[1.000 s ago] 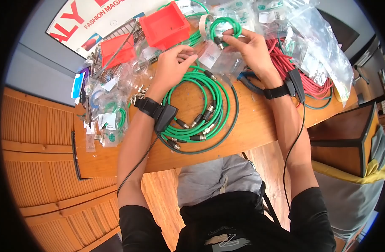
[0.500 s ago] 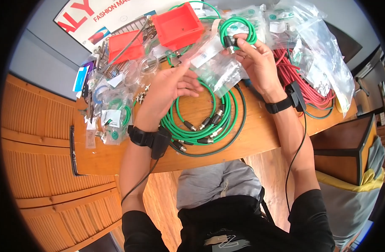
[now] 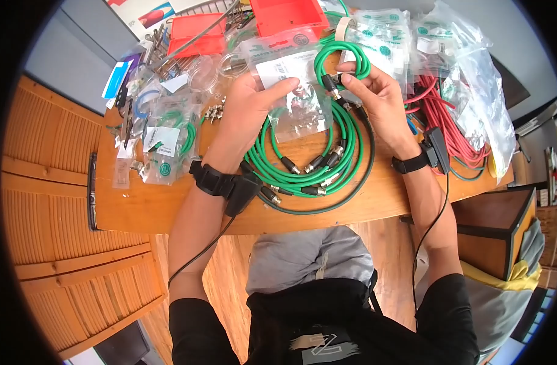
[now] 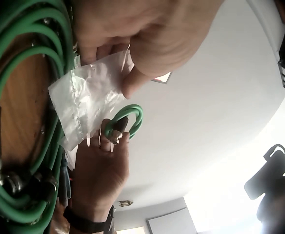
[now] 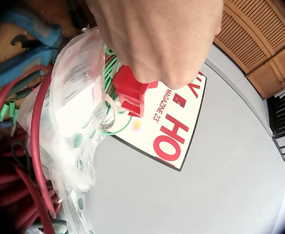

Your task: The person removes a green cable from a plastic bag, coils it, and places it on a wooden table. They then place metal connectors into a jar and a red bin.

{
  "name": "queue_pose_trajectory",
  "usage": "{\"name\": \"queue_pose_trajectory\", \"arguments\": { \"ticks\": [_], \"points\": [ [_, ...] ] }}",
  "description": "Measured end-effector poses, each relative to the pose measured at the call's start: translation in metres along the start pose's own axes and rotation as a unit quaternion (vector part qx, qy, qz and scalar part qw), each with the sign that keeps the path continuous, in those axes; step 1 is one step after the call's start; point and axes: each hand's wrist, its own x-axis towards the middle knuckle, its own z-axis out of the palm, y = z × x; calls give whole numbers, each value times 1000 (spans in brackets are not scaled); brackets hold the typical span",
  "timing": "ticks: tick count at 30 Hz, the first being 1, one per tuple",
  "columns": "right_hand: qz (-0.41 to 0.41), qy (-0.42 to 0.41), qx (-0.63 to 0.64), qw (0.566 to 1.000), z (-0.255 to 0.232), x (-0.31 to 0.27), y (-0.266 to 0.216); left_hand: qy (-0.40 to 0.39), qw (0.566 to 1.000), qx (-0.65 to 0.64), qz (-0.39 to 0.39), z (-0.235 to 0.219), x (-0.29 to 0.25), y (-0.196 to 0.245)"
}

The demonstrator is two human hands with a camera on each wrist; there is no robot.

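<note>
My left hand [image 3: 245, 112] pinches a clear plastic bag [image 3: 299, 112] with a white label, thumb in front and fingers behind it. In the left wrist view the thumb presses on the crinkled bag [image 4: 91, 95]. To its right, my right hand [image 3: 379, 106] holds a small coil of green cable [image 3: 318, 61] with black-sleeved metal connectors, raised beside the bag. A larger coil of green cables [image 3: 284, 178] with several metal-tipped connectors lies on the table below both hands. The right wrist view shows only the back of the right hand [image 5: 162, 39]; its cable is hidden there.
Red cables [image 3: 449, 137] and more plastic bags [image 3: 382, 39] lie at the right and back. Red bins [image 3: 287, 18] stand behind, near a roll of tape [image 3: 345, 27]. At left are a bagged green cable [image 3: 163, 143] and small metal connectors [image 3: 215, 112]. Blue-handled pliers [image 5: 30, 27] show in the right wrist view.
The left hand, loose and empty earlier, has taken hold of the plastic bag, which now hangs up off the table. The right hand keeps the small green coil. The head view has shifted.
</note>
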Motion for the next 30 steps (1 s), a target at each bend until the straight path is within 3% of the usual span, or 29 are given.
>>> {"name": "queue_pose_trajectory", "arguments": {
  "ticks": [4, 10, 20, 23, 26, 30],
  "points": [
    [-5, 12, -63, 998, -5, 2, 3, -4, 1000, -22, 9, -8, 5, -5],
    [-15, 10, -42, 999, -1, -1, -6, -17, 998, -64, 0, -9, 4, -2],
    [12, -66, -97, 993, -4, -1, 2, 41, 991, -121, -33, 2, 5, -6],
    [7, -57, -125, 991, -2, -4, -1, 20, 992, -127, -14, -2, 6, -8],
    [0, -39, -143, 989, -2, -3, -3, 17, 999, -1, 30, 4, 2, -5],
    [-5, -13, -154, 988, -3, -3, -4, 19, 999, -3, 33, 7, 2, -6]
  ]
}}
